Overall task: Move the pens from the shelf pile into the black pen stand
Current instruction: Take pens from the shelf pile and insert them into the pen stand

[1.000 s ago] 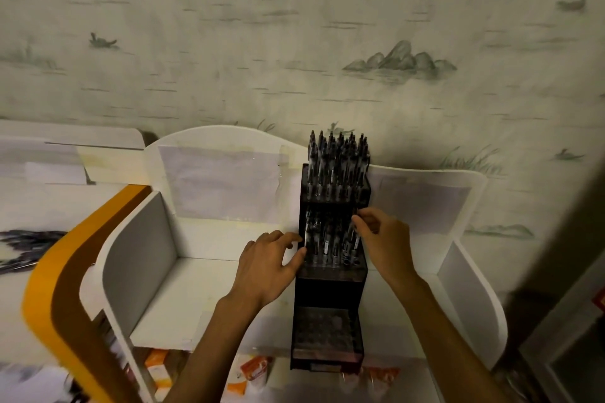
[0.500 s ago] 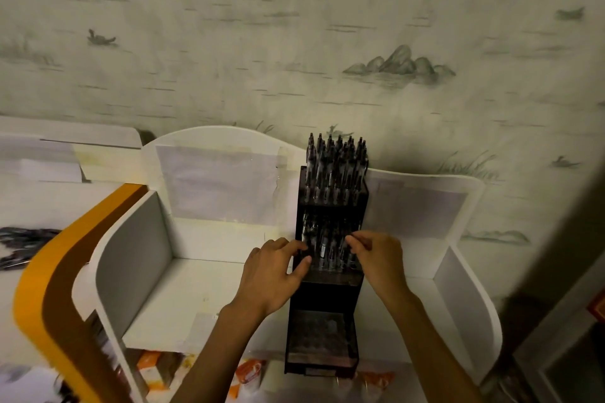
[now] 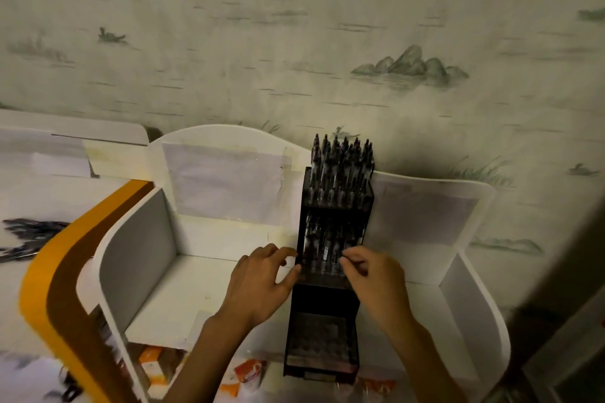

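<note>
Left hand [image 3: 258, 285] spread, fingertips on left wall of black pen stand [image 3: 322, 298]; right hand [image 3: 376, 281] pinching a pen [image 3: 339, 258] in middle tier; top tier full

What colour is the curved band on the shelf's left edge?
Orange, with a brown band beside it; seen in the head view.

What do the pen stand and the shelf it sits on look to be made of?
Black pen stand: probably acrylic or hard plastic, smooth and glossy; the front tier's panel looks see-through and catches light. White shelf: seemingly painted board or foam PVC, matte, with flat panels and cleanly cut rounded edges.
</note>
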The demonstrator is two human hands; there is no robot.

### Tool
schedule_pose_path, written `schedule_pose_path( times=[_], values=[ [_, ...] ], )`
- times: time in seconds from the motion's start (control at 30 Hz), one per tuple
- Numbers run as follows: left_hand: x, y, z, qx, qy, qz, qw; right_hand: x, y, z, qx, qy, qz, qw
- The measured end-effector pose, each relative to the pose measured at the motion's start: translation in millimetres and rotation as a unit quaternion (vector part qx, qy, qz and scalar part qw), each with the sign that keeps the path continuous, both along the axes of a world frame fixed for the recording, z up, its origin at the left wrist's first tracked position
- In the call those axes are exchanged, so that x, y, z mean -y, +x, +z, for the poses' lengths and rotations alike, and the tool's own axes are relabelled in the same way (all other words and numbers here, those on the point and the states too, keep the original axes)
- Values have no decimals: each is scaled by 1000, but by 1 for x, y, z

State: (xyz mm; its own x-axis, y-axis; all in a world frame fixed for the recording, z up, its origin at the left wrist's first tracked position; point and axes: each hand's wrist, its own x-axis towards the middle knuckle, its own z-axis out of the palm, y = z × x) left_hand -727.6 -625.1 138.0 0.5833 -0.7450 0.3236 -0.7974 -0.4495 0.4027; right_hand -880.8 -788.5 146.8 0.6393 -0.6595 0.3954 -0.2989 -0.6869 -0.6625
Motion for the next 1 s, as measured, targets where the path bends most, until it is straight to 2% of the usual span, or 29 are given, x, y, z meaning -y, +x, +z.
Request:
schedule_pose_path(
  times=[0.33,0.77,1.0],
  values=[
    [-83,25,-1,18,7,77,997,-81,62,-11,-16,2,160,987],
    [-253,93,9,26,1,164,986,-236,178,4,-31,-4,262,965],
    [-364,147,7,19,38,203,978,-343,248,3,-17,1,311,950]
  ],
)
